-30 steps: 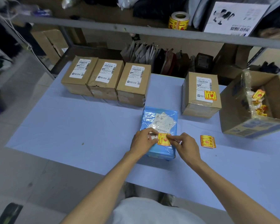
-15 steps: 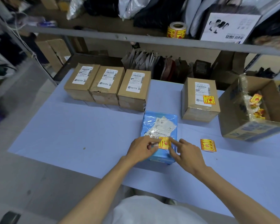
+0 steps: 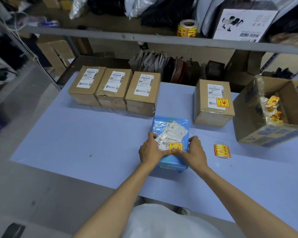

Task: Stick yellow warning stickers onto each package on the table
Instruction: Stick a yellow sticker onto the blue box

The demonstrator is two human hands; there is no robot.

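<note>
Head view: the blue package (image 3: 170,125) lies with its long axis pointing away from the person, and the yellow sticker (image 3: 175,146) is on its near end. The left hand (image 3: 151,152) and right hand (image 3: 195,150) clasp its side edges with curled fingers. The thumbs seem to press beside the sticker, though that is unclear. The loose stickers (image 3: 221,151) lie right of the package, nearer the right hand. The three unstickered boxes (image 3: 113,86) stand beyond it, to the left.
</note>
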